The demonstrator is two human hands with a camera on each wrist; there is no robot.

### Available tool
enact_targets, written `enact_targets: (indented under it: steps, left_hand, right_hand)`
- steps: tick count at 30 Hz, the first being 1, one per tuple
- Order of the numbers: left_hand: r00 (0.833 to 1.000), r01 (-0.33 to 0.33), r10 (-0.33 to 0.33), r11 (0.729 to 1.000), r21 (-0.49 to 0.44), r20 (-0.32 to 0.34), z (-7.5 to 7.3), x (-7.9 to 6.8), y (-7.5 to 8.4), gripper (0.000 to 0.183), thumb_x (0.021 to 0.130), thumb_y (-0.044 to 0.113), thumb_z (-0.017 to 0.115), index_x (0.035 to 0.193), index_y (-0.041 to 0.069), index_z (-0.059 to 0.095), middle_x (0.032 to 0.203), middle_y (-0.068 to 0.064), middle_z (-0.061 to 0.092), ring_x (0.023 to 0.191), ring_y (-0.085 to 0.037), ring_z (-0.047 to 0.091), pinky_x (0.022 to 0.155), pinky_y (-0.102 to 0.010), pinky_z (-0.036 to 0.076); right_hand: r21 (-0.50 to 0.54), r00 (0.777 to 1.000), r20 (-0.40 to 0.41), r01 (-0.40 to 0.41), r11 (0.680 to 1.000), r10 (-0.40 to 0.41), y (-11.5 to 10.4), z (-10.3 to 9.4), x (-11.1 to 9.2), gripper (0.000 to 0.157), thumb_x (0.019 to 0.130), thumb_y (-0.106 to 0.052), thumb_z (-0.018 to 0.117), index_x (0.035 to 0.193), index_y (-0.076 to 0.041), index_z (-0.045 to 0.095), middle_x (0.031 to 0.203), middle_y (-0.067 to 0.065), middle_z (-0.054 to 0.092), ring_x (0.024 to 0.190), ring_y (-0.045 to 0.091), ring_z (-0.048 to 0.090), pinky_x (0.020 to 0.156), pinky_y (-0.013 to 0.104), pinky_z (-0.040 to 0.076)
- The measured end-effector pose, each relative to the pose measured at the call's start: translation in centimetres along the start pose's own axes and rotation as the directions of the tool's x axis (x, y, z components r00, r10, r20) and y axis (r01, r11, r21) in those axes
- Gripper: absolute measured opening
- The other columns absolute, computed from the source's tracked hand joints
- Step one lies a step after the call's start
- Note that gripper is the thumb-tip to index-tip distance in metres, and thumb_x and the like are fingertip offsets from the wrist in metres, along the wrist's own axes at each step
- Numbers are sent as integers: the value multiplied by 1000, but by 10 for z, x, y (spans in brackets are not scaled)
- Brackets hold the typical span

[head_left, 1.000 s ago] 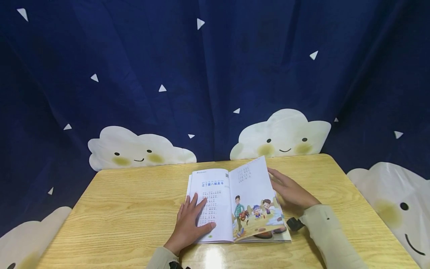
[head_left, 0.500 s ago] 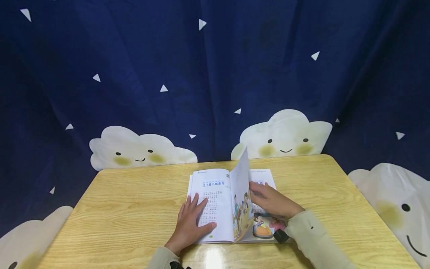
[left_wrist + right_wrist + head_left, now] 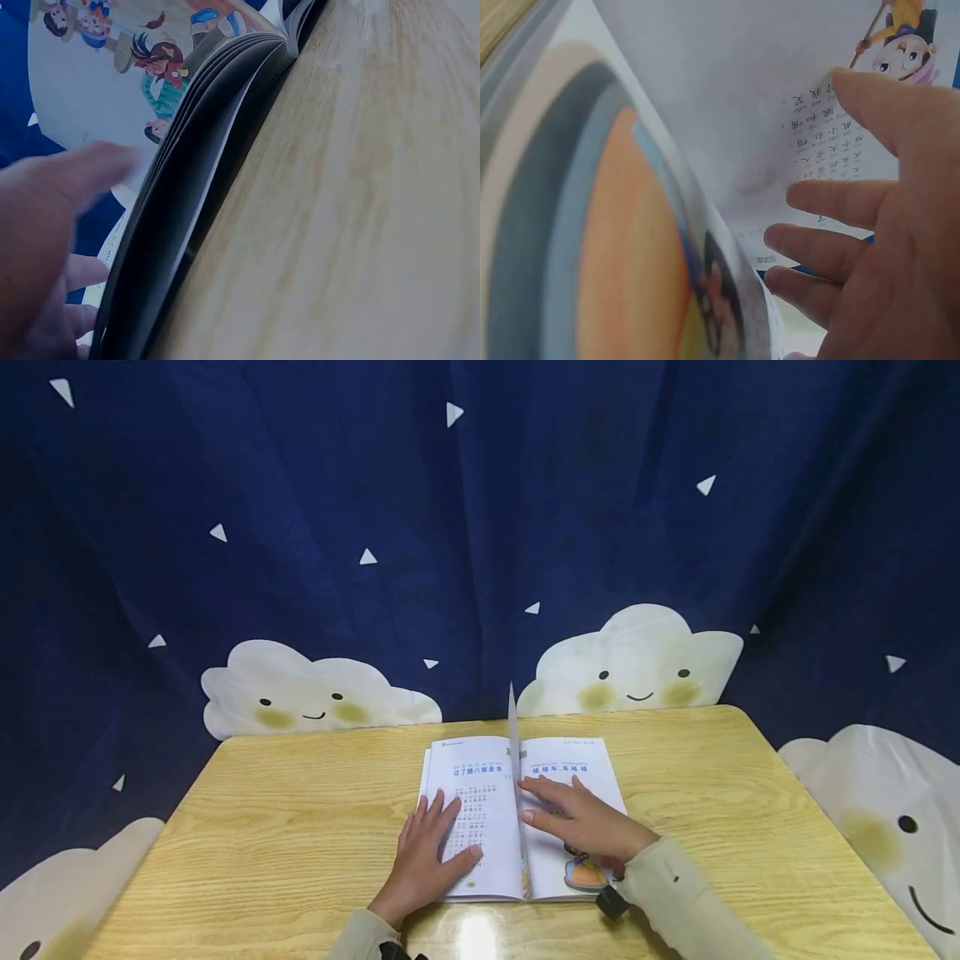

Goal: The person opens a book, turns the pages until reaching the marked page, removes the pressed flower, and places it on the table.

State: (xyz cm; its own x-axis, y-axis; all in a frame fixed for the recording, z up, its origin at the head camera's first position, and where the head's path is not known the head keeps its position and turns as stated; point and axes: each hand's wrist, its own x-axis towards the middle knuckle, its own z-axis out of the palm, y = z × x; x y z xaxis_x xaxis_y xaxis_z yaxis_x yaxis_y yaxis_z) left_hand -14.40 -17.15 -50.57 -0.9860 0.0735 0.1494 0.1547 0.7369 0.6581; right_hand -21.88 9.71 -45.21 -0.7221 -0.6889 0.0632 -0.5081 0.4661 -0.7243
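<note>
An open picture book lies on the table, with printed text on both pages. My left hand rests with spread fingers on its left page. One leaf stands nearly upright at the spine and appears edge-on in the head view. The right hand reaches over the right page, its extended fingertips right at that leaf. In the right wrist view, the straight fingers are spread before the raised leaf, which bears text and a cartoon figure. The left wrist view shows the leaf's other side, with a rooster and people.
The wooden table extends around the book on every side. Behind it hangs a dark blue curtain with smiling white clouds and small triangles. A black device sits at the right wrist.
The right hand has moved left, swinging the leaf from leaning right to nearly upright and uncovering the right page beneath. My left hand has stayed on the left page.
</note>
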Motion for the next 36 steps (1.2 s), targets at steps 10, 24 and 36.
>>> enact_targets:
  steps: [10,24,36]
  left_hand:
    - [983,168,-184,936,-309,-21,-6,7,3,61,105,43,8,151,9,30,157,-8,26,147,-30,12,117,-49,1]
    - [971,165,-238,740,-652,-24,-10,8,0,69,103,52,9,149,9,36,156,-4,29,146,-25,14,118,-46,5]
    - [955,135,-290,595,-792,-55,-16,3,-2,68,104,50,10,149,5,35,155,-6,33,145,-19,20,119,-38,9]
  right_hand:
    - [-37,997,46,-58,998,60,-7,8,4,76,91,-58,54,150,-15,35,156,10,28,146,30,17,112,63,-7]
    - [-187,982,62,-167,968,181,-14,25,3,92,79,-73,58,153,-28,28,157,18,22,145,37,14,109,69,2]
    - [-342,981,1,-184,922,196,-24,40,7,95,73,-78,58,151,-30,33,152,18,29,140,38,23,102,78,6]
